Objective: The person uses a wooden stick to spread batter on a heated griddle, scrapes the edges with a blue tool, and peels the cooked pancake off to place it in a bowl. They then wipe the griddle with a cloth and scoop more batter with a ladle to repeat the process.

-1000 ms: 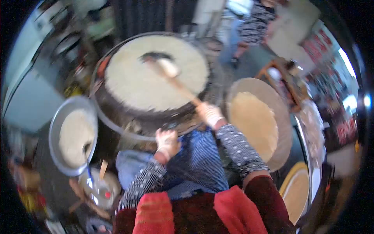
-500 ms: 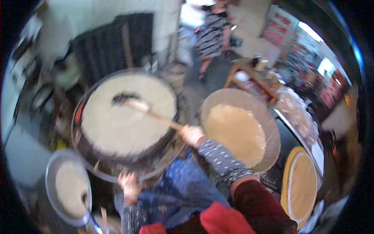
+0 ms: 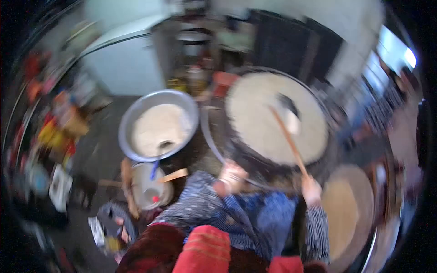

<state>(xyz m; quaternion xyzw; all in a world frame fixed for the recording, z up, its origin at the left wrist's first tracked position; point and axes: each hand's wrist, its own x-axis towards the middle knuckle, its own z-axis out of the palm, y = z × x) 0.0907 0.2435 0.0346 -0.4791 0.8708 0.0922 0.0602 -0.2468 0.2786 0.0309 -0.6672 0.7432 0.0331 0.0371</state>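
Observation:
My right hand (image 3: 312, 191) is closed round the wooden handle of a long tool (image 3: 290, 142). Its dark and pale head rests on a creamy whitish layer (image 3: 255, 113) that fills a large round pan. A metal rim (image 3: 210, 136) circles the pan, and my left hand (image 3: 232, 177) grips it at the near side, its fingers blurred. To the left stands a grey metal basin (image 3: 125, 123) of pale batter-like liquid, with a blue-handled ladle (image 3: 155, 168) in it. Low on the right is a wide bowl (image 3: 366, 200) of tan contents.
Below the basin sits a pale bucket (image 3: 141, 191) with a wooden piece (image 3: 175, 175) across its edge. A white cabinet (image 3: 123, 66) and dark panels (image 3: 296, 45) stand behind. Colourful packages (image 3: 59, 132) line the left. Another person (image 3: 384, 107) is at the far right.
My view has swung left, so the pan and bowl appear farther right and the basin is fuller in view. The tool's head has shifted across the pan. Both hands keep their holds.

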